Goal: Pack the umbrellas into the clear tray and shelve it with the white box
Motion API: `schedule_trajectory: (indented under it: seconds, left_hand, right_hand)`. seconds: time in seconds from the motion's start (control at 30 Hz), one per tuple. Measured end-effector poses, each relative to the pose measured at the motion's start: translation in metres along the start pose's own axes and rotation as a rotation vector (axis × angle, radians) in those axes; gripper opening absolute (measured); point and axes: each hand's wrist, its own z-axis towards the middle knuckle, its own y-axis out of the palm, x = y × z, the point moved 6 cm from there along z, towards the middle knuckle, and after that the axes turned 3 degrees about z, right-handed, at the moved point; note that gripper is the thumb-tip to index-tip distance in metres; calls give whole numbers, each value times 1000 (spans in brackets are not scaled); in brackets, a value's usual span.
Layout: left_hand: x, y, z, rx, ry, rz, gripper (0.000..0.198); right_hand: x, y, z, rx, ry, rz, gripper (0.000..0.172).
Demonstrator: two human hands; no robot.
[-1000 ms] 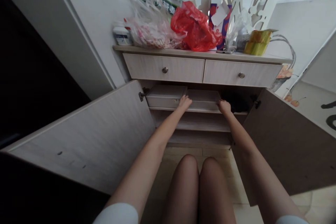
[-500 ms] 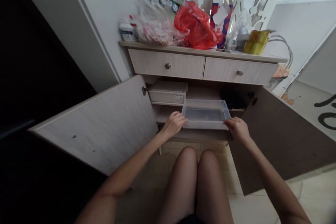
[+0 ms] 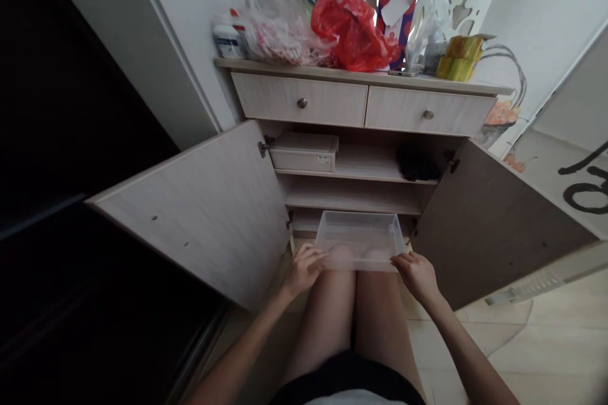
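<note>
A clear plastic drawer-like box [image 3: 360, 228] with low walls hangs level above my knees, just in front of an open cabinet. Nothing shows inside it, and my knees can be seen through its bottom. My left hand [image 3: 304, 267] grips its near left corner, the fingers over the rim. At the near right corner my right hand [image 3: 417, 272] is closed on the wall, with fingertips at the edge. Behind the box are the cabinet's shelves [image 3: 354, 194]. A closed white storage box [image 3: 304, 153] stands on the upper shelf at the left.
The cabinet's left door [image 3: 204, 209] and right door [image 3: 503, 221] swing out on both sides of my arms. A dark bundle [image 3: 418, 162] lies on the upper shelf's right. On top sit a red plastic bag [image 3: 351, 28], a white bottle [image 3: 228, 41] and a yellow pack [image 3: 458, 58].
Both hands have drawn the clear box out from the cabinet, toward me and down over my knees. The shelves behind it now show more fully.
</note>
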Motion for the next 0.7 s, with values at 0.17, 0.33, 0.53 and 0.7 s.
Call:
schedule_trajectory:
  seconds: [0.17,0.33,0.53,0.7]
  left_hand:
    - [-33,25,-3,148,-623,-327,65]
    - [-35,50,-8,-31,-742,-578,78]
    - [-34,48,-5,-112,-709,-539,98]
    - [-45,50,-10,-110,-724,-521,99]
  right_hand:
    - [6,-1,10,-216,-10,86,24]
    - [66,-29,81,-71,210,129,38]
    - [158,-48,209,189,628,-70,46]
    - [181,-19,254,70,777,15,43]
